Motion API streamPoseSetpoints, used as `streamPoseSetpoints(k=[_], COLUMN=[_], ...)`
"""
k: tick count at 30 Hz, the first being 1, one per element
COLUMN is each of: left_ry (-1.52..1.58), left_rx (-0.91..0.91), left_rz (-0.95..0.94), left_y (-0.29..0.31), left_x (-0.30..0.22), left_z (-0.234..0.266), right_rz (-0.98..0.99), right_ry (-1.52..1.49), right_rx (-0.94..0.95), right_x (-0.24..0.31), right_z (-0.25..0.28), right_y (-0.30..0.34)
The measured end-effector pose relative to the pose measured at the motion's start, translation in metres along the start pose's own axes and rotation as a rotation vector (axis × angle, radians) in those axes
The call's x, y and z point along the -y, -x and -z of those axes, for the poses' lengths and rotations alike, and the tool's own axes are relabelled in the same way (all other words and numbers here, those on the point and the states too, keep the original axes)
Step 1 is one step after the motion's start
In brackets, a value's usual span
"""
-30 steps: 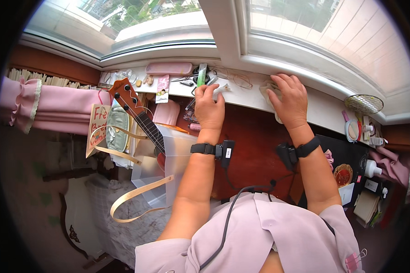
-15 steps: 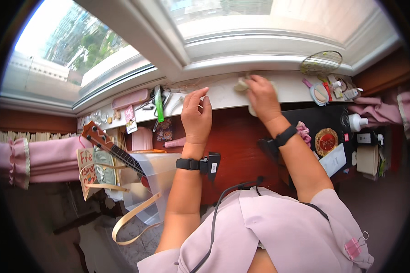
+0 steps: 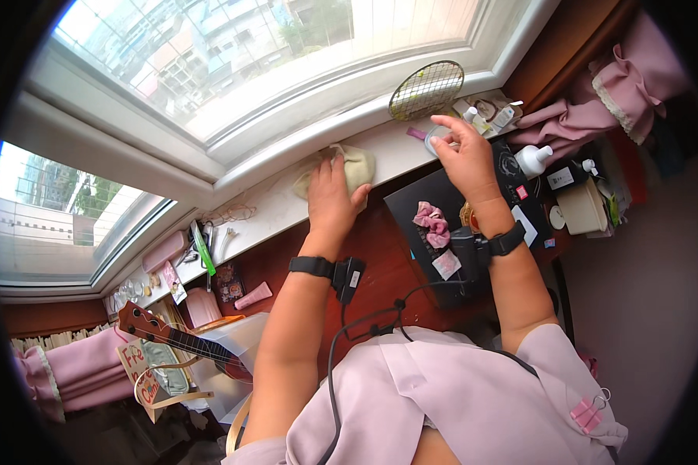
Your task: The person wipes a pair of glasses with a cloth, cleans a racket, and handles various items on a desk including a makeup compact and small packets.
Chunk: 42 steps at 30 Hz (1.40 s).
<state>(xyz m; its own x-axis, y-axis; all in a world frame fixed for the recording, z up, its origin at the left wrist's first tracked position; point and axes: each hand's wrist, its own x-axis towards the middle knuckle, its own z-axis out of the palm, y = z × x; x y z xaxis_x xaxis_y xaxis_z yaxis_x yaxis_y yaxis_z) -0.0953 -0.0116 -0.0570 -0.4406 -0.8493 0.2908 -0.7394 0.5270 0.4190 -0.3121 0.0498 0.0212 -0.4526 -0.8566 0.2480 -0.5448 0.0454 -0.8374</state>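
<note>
On the white windowsill (image 3: 275, 182), a pale yellow-green cloth (image 3: 358, 164) lies bunched. My left hand (image 3: 333, 194) rests flat on its near part, fingers stretched out. Farther right, my right hand (image 3: 469, 159) is raised over the sill's edge with thumb and forefinger apart and nothing visibly held. Just beyond its thumb is a round, pale compact-like case (image 3: 436, 138), partly hidden by the hand. A purple strip (image 3: 416, 133) lies beside that case.
A racket (image 3: 426, 91) leans on the window. Below stands a black laptop (image 3: 411, 201) bearing a pink scrunchie (image 3: 433, 225), near a white bottle (image 3: 533, 159). Leftward are a green packet (image 3: 202, 248), a pink case (image 3: 165, 250) and a ukulele (image 3: 186, 341). A cable (image 3: 337, 387) crosses my front.
The view has turned rightward. My right hand has let go of the cloth and moved right toward the round case. My left hand, empty before, now lies on the cloth.
</note>
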Motion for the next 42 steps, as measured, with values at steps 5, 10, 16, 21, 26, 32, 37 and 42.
streamPoseSetpoints(k=[5, 10, 16, 21, 26, 32, 37, 42], left_ry=[-0.018, 0.118, 0.091, -0.039, 0.011, 0.077, 0.157, 0.295], left_rx=[0.037, 0.020, -0.132, -0.163, -0.130, -0.133, -0.137, -0.076], left_rz=[-0.071, -0.103, 0.020, 0.134, 0.168, 0.111, 0.110, 0.133], left_y=[-0.017, -0.011, 0.012, 0.030, 0.037, 0.029, 0.033, 0.025], left_x=[-0.014, -0.009, 0.009, 0.034, 0.054, 0.066, 0.082, 0.104], left_z=[-0.015, -0.004, 0.005, 0.009, 0.022, 0.012, 0.011, 0.005], right_rz=[0.208, 0.253, 0.339, 0.432, 0.520, 0.416, 0.111, -0.287], right_ry=[0.070, 0.181, 0.358, 0.223, 0.133, -0.152, -0.075, 0.042], right_rx=[-0.165, -0.166, -0.073, -0.065, -0.130, -0.030, 0.375, 0.584], right_x=[-0.003, -0.016, -0.025, -0.030, 0.065, 0.130, 0.117, 0.081], right_z=[0.033, 0.029, 0.025, 0.030, 0.051, 0.072, 0.059, 0.034], right_y=[-0.047, -0.102, -0.121, -0.124, -0.085, -0.029, 0.037, 0.106])
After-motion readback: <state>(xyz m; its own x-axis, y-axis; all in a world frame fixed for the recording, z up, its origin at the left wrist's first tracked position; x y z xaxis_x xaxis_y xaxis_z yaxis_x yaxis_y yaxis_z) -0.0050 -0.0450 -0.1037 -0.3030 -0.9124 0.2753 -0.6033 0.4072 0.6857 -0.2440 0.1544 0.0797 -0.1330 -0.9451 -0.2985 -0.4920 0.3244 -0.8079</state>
